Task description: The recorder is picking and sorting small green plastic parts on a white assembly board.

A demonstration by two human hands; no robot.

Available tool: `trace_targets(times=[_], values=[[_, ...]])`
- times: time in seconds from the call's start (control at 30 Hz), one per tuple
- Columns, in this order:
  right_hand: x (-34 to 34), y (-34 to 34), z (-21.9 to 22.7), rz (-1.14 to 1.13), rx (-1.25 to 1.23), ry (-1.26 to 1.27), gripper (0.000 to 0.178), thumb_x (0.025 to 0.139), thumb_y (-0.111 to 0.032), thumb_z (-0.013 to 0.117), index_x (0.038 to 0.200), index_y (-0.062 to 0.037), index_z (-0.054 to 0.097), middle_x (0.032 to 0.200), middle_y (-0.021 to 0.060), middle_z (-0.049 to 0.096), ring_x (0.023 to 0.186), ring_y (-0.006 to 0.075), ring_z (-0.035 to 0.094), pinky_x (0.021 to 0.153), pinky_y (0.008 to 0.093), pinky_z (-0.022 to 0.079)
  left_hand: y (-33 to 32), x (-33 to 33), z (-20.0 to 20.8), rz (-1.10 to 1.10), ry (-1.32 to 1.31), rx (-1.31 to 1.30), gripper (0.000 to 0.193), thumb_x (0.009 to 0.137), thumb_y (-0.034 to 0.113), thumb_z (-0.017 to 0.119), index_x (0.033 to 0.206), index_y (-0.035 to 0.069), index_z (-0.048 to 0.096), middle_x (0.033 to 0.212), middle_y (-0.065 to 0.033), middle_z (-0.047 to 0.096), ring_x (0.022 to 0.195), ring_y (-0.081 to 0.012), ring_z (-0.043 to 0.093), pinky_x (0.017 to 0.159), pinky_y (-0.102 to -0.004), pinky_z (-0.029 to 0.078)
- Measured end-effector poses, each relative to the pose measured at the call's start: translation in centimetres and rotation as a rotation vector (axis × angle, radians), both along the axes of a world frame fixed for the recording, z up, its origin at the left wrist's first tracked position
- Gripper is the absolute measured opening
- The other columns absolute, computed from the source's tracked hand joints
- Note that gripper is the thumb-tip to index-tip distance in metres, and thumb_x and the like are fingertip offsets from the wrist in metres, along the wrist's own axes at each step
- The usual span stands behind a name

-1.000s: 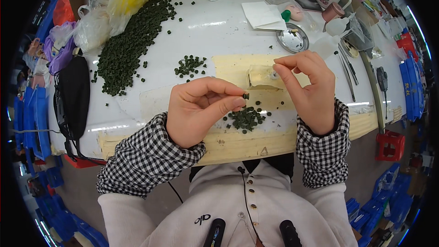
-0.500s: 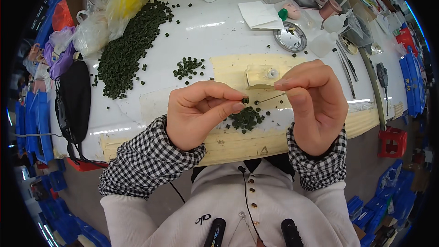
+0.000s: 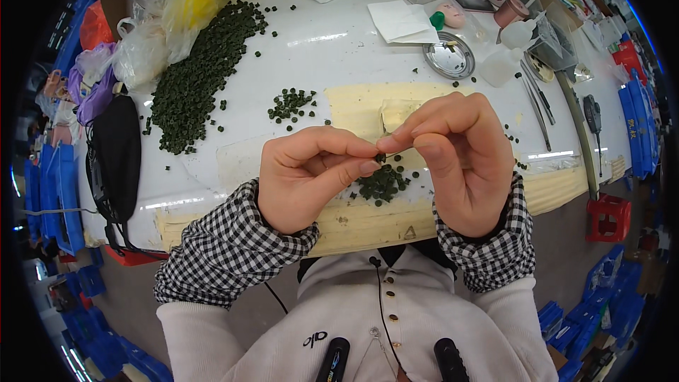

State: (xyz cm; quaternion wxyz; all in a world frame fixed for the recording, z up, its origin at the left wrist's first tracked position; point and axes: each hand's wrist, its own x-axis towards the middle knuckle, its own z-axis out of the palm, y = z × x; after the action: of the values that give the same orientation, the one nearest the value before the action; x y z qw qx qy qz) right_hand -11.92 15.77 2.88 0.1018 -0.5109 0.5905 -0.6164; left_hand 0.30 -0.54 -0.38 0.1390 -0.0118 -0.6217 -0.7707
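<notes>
My left hand [image 3: 300, 177] is pinched, thumb against index finger, on a small dark green part [image 3: 380, 158] mostly covered by the fingertips. Close against it from the right comes my right hand [image 3: 470, 163], its fingers closed on a thin metal rod [image 3: 402, 151], like a needle. Their fingertips meet, so where the rod's tip lies is hidden. Below the fingertips, a small pile of dark green parts [image 3: 383, 185] lies on the table. Behind my right hand stands a small cream block [image 3: 396, 112], partly covered.
A large heap of the same green parts [image 3: 201, 71] spreads at the left, with a smaller cluster [image 3: 291, 105] beside it. Tweezers [image 3: 535, 110], a round metal dish [image 3: 448, 56] and white tissues [image 3: 400, 22] lie to the right. A black pouch [image 3: 115, 159] is at far left.
My right hand has moved left, bringing the rod up to the fingertips of my left hand. The left hand has stayed in place with the green part.
</notes>
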Motion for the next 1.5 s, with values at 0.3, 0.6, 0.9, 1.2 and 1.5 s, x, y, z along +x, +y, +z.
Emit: trace_targets(times=[0.3,0.6,0.9,1.2,1.5], values=[[-0.3,0.4,0.3,-0.129,-0.045,-0.032,0.015,0.099,-0.012,0.049,0.095,0.0020,0.048,0.090,0.0128,0.059,0.084,0.0173,0.063,0.080,0.0272,0.050,0.3,0.0,0.5,0.045,-0.047,-0.030,0.014,0.086,-0.010,0.061,0.099,-0.006,0.063,0.099,-0.0157,0.067,0.092,-0.0189,0.066,0.083,-0.0289,0.055],[-2.6,-0.1,-1.0,-0.568,0.227,0.559,0.012,0.081,-0.006,0.070,0.083,-0.0007,0.059,0.079,0.0102,0.060,0.071,0.0280,0.058,0.062,0.0339,0.046,0.4,-0.1,0.5,0.087,-0.025,-0.053,0.012,0.086,-0.008,0.062,0.097,-0.005,0.063,0.097,-0.0165,0.068,0.088,-0.0191,0.067,0.077,-0.0289,0.056],[0.2,1.1,0.6,-0.437,0.191,0.458,0.023,0.077,0.002,0.069,0.100,0.0004,0.067,0.089,0.0112,0.062,0.080,0.0264,0.058,0.068,0.0333,0.047,0.3,-0.1,0.5,0.154,-0.050,-0.059,0.011,0.087,-0.006,0.062,0.098,-0.004,0.063,0.096,-0.0157,0.068,0.086,-0.0183,0.067,0.075,-0.0284,0.056],[2.4,1.2,-0.7,-0.119,0.203,0.080,0.037,0.081,0.006,0.064,0.116,-0.0018,0.065,0.095,0.0085,0.062,0.083,0.0198,0.056,0.071,0.0280,0.047,-0.2,-0.2,-0.4,0.100,0.011,0.017,0.016,0.086,-0.007,0.064,0.102,-0.006,0.064,0.099,-0.0135,0.068,0.092,-0.0173,0.067,0.084,-0.0267,0.055],[1.4,1.2,-1.9,-0.079,0.148,0.246,0.038,0.079,0.006,0.067,0.117,-0.0026,0.066,0.094,0.0075,0.061,0.081,0.0198,0.055,0.071,0.0281,0.047,-0.2,-0.2,-0.5,0.039,-0.042,0.107,0.015,0.085,-0.009,0.063,0.100,-0.008,0.065,0.098,-0.0136,0.067,0.091,-0.0180,0.067,0.084,-0.0273,0.056]])
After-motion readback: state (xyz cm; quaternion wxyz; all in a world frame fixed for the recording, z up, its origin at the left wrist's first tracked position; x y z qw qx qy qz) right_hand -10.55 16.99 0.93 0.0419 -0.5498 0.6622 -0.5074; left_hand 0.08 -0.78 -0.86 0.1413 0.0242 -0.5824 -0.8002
